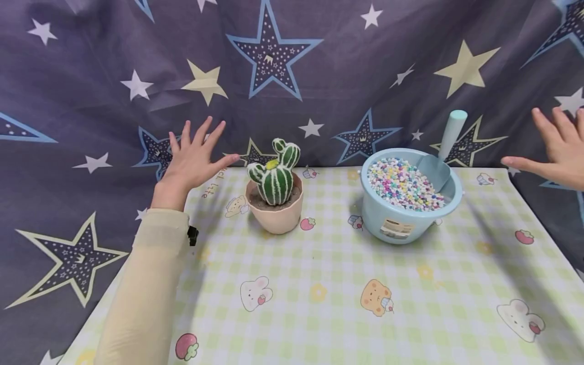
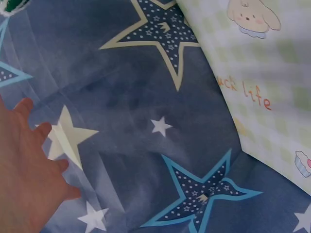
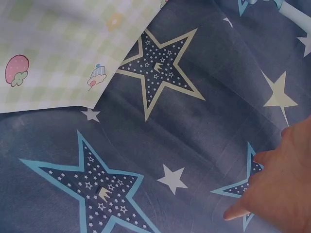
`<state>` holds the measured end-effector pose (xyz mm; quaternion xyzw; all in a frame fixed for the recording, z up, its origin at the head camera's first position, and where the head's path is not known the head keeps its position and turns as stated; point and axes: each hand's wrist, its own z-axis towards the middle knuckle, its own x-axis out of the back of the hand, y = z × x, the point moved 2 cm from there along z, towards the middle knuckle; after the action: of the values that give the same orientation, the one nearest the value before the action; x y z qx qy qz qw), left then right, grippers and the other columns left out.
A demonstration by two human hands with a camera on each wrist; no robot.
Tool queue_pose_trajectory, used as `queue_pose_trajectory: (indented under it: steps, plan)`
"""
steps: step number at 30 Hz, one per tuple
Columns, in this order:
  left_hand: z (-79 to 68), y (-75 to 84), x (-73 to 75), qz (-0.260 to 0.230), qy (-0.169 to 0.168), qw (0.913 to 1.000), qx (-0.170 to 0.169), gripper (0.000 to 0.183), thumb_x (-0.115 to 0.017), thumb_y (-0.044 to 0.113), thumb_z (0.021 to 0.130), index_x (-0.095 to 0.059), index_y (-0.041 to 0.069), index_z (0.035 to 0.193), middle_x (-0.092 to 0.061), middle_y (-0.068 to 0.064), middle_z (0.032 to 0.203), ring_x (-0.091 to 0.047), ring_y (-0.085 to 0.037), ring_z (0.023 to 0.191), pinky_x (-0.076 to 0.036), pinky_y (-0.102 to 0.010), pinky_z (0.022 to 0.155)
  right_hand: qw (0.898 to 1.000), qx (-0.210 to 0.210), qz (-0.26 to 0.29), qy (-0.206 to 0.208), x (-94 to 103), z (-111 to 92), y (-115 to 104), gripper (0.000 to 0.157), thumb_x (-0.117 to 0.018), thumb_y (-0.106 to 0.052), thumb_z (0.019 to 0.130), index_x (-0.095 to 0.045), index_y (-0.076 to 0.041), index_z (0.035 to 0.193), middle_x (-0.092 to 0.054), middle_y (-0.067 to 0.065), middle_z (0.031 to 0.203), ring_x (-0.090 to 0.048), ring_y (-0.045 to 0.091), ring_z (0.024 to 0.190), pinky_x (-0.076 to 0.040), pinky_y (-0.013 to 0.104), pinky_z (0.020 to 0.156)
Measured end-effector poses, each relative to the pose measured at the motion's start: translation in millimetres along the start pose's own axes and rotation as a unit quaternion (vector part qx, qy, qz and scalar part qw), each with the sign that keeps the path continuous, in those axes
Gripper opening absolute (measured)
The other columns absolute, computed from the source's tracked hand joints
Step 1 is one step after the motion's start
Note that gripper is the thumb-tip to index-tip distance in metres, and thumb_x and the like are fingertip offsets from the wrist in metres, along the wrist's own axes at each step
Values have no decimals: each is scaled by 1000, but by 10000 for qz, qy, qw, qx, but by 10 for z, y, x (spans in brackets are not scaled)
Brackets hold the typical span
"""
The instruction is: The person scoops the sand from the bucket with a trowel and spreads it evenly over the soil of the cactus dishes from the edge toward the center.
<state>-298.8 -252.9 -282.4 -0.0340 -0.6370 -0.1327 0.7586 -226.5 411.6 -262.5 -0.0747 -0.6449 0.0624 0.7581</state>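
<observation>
In the head view my left hand (image 1: 190, 159) is held up with fingers spread, to the left of a potted cactus (image 1: 276, 186) with white-edged green lobes in a pale pink pot (image 1: 277, 217). My right hand (image 1: 563, 152) is raised at the right edge, fingers apart and holding nothing. Between the hands, nearer the right one, stands a light blue bucket (image 1: 394, 223) filled with small multicoloured pebbles (image 1: 403, 185). A blue scoop (image 1: 449, 142) leans in it, blade sunk in the pebbles, handle pointing up. Both wrist views show the bare hands against the backdrop.
A green-and-white checked tablecloth (image 1: 319, 324) with cartoon prints covers the table. Behind it hangs a dark star-patterned curtain (image 1: 173, 30). The pot and bucket stand toward the table's back edge, with a gap between them.
</observation>
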Motion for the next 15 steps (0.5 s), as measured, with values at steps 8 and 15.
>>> queue_pose_trajectory:
  steps: [8,15]
  plan:
    - [-23,125,96,-100,137,9998,-95,92,-34,84,88,-2,38,160,5,1,170,15,-45,153,13,-76,114,10000,-9,-35,-33,-7,12,-2,121,-34,-90,82,12,-7,158,14,33,160,25,50,148,16,64,121]
    - [-42,227,150,-159,256,9993,-221,93,-33,85,87,-4,37,161,3,0,170,15,-44,153,10,-76,115,10000,25,-56,2,-20,23,18,122,-32,-90,81,10,-5,158,11,35,160,22,52,148,15,65,121]
